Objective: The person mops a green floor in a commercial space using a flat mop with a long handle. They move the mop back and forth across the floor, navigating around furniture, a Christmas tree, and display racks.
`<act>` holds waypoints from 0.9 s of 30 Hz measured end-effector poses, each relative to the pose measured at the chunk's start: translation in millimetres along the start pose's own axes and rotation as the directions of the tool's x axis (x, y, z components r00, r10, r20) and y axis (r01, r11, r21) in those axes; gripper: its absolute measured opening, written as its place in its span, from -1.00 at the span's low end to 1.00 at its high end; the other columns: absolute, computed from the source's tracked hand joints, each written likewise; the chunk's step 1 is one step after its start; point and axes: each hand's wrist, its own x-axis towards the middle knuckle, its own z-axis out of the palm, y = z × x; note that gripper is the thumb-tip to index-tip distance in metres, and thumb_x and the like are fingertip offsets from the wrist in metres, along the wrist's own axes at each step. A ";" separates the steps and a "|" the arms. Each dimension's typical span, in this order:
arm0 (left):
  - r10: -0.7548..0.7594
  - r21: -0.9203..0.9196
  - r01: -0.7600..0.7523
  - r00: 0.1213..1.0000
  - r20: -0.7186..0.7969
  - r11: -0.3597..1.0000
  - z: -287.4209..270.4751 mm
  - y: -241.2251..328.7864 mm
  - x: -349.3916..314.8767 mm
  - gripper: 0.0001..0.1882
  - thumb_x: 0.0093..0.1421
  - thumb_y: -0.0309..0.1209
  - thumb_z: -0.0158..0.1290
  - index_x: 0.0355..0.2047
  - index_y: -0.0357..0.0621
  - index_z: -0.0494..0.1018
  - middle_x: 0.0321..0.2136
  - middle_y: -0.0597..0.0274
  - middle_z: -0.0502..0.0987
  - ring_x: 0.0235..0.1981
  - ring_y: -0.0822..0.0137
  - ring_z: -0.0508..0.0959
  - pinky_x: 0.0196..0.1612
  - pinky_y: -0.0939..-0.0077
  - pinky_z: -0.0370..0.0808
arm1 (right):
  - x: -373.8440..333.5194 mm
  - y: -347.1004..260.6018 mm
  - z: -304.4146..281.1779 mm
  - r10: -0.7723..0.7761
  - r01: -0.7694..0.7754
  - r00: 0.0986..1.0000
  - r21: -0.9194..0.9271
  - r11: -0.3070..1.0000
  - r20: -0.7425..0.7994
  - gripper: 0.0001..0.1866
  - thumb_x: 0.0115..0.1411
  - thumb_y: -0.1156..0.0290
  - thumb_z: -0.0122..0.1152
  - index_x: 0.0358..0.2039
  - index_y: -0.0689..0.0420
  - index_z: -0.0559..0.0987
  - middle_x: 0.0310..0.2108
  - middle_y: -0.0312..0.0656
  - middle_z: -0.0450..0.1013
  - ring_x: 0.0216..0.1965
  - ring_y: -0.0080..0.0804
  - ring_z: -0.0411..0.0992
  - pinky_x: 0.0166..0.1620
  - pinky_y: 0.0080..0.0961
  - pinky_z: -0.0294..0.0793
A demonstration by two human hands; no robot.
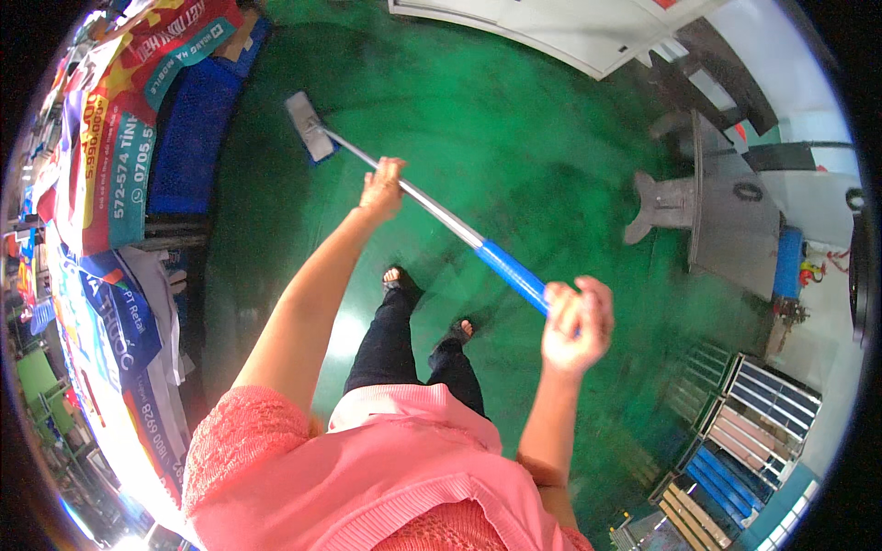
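Observation:
A flat mop (441, 215) with a silver pole and a blue grip slants across the view in front of me. Its pale rectangular head (309, 127) rests on the green floor (524, 138) at the far left. Partway up the metal pole, my left hand (381, 188) is closed around it, arm stretched forward. My right hand (577, 326) wraps the top end of the blue grip, nearer to me and further right. The very end of the handle is hidden by that hand.
At the left are printed banners (119, 321) and a blue bin-like block (191, 138). A white cabinet (514, 28) lies along the far side. On the right stand a grey table (735, 211) and slatted racks (726, 468). My feet (393, 275) are on the floor below the pole.

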 end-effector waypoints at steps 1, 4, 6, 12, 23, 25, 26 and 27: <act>0.096 -0.010 -0.096 0.995 0.012 0.995 9.8 31.4 -7.8 -0.41 -0.02 -0.54 0.00 0.05 -0.01 0.10 0.08 0.14 0.13 0.21 0.04 -0.01 0.13 -0.01 0.07 | -12.3 -21.2 -31.6 -0.047 0.044 0.998 -0.078 0.996 -0.049 -0.83 0.12 0.52 -0.14 -0.35 0.37 0.37 -0.76 -0.30 0.17 -0.75 -0.55 0.12 -0.48 -0.45 0.35; 0.300 -0.083 -0.291 0.945 0.133 0.953 56.4 133.0 -36.4 -0.39 0.00 -0.54 -0.01 0.08 0.01 0.07 0.08 0.12 0.13 0.21 0.00 -0.03 0.16 -0.01 0.01 | -57.0 -100.5 -103.2 -0.158 0.128 0.965 -0.150 0.980 -0.209 -0.80 0.17 0.42 -0.17 -0.34 0.33 0.32 -0.79 -0.34 0.09 -0.74 -0.57 0.08 -0.45 -0.38 0.34; 0.486 -0.200 -0.453 0.859 0.163 0.869 70.0 211.4 -64.0 -0.40 0.03 -0.51 -0.02 0.09 0.03 0.05 0.09 0.16 0.13 0.22 0.02 -0.06 0.18 -0.03 -0.04 | -95.8 -153.9 -141.4 -0.315 0.165 0.904 -0.445 0.880 -0.288 -0.73 0.18 0.34 -0.18 -0.27 0.31 0.28 -0.86 -0.45 -0.15 -0.76 -0.64 -0.08 -0.43 -0.44 0.20; 0.730 -0.426 -0.608 0.646 0.226 0.670 140.1 390.9 -115.2 -0.43 0.05 -0.49 -0.03 0.07 0.10 0.08 0.09 0.28 0.15 0.24 0.13 -0.09 0.19 -0.09 -0.11 | -182.5 -263.7 -177.5 -0.497 0.212 0.761 -0.564 0.798 -0.417 -0.82 0.18 0.39 -0.16 -0.25 0.20 0.27 -0.87 -0.49 -0.10 -0.78 -0.71 -0.07 -0.41 -0.53 0.12; 0.858 -0.536 -0.689 0.492 0.148 0.488 219.8 526.2 -191.1 -0.74 -0.11 -0.25 0.14 -0.41 0.01 0.36 -0.34 0.27 0.40 -0.18 0.14 0.38 -0.05 0.23 0.30 | -236.5 -329.4 -193.2 -0.745 0.159 0.446 -0.775 0.612 -0.496 -0.57 0.18 0.39 -0.15 0.03 0.32 0.19 -0.86 -0.49 -0.14 -0.79 -0.72 -0.11 -0.32 -0.55 0.17; 0.850 -0.545 -0.685 0.516 0.107 0.484 206.1 508.5 -204.7 -0.74 -0.11 -0.25 0.14 -0.41 0.00 0.37 -0.38 0.25 0.41 -0.19 0.14 0.38 -0.07 0.25 0.31 | -247.0 -353.9 -197.1 -0.748 0.115 0.425 -0.789 0.604 -0.510 -0.50 0.18 0.41 -0.16 0.10 0.35 0.09 -0.86 -0.50 -0.13 -0.79 -0.72 -0.10 -0.30 -0.58 0.19; 0.851 -0.560 -0.681 0.517 0.088 0.472 194.4 498.4 -215.1 -0.74 -0.12 -0.26 0.14 -0.42 -0.01 0.37 -0.39 0.23 0.41 -0.19 0.15 0.38 -0.08 0.26 0.32 | -264.4 -371.3 -200.1 -0.755 0.057 0.426 -0.818 0.573 -0.499 -0.48 0.18 0.42 -0.16 0.12 0.37 0.05 -0.86 -0.50 -0.13 -0.79 -0.72 -0.10 -0.30 -0.59 0.20; 0.852 -0.576 -0.667 0.513 0.103 0.472 181.8 484.9 -226.5 -0.74 -0.12 -0.26 0.14 -0.42 -0.02 0.37 -0.40 0.23 0.41 -0.21 0.14 0.38 -0.10 0.26 0.33 | -274.3 -376.5 -193.2 -0.744 0.064 0.443 -0.810 0.583 -0.500 -0.47 0.18 0.44 -0.17 0.13 0.39 0.02 -0.86 -0.51 -0.13 -0.80 -0.73 -0.09 -0.30 -0.59 0.20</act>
